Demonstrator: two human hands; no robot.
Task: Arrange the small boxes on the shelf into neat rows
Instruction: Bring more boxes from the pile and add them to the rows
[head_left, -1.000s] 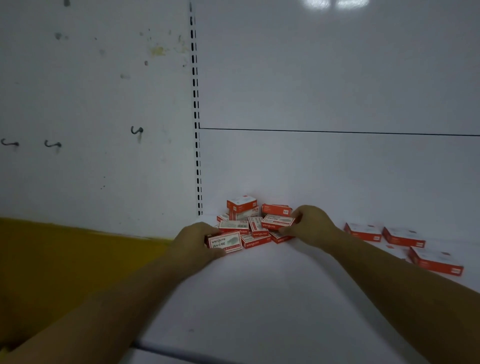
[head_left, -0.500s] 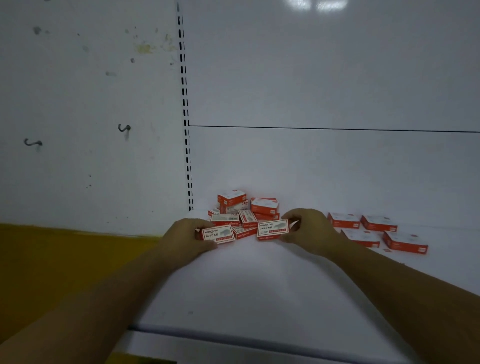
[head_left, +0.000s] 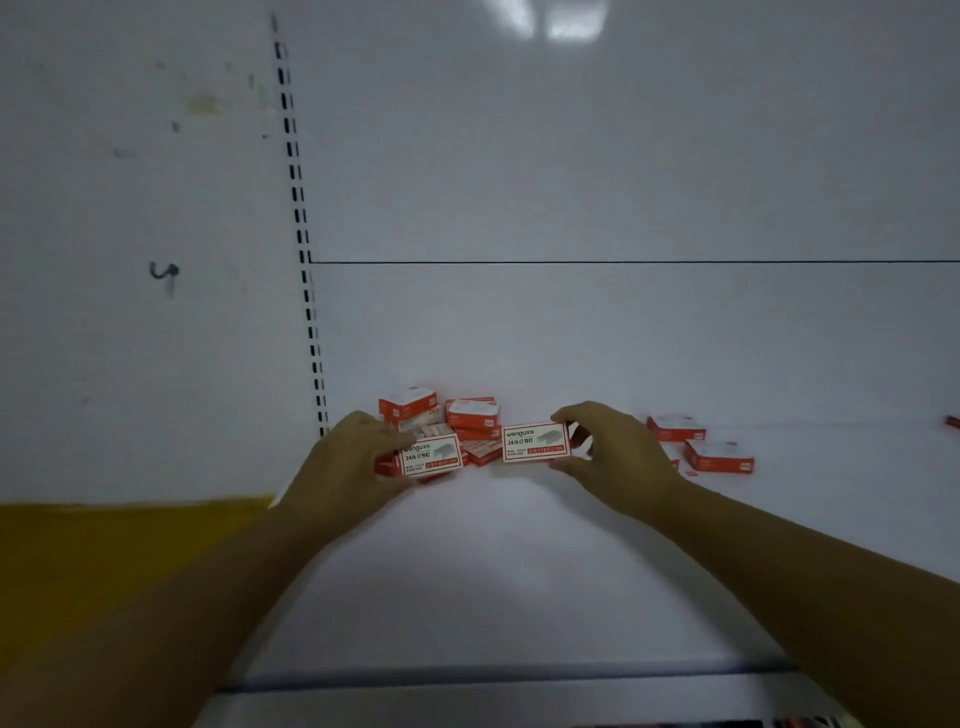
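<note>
Over the white shelf (head_left: 493, 571), left hand (head_left: 343, 462) pinching the left box (head_left: 434, 457), right hand (head_left: 618, 457) pinching the right box (head_left: 535, 441). Both longways left to right, labels facing the camera. Behind, messy box pile (head_left: 467, 415) by white wall (head_left: 571, 322).

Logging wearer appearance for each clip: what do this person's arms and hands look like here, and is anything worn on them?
Both arms are bare as far as the frame shows: no sleeve reaches the left forearm or the right forearm. The left hand and right hand wear no gloves, and no watch, bracelet or ring shows. The dim, slightly blurred picture hides finer marks.
</note>
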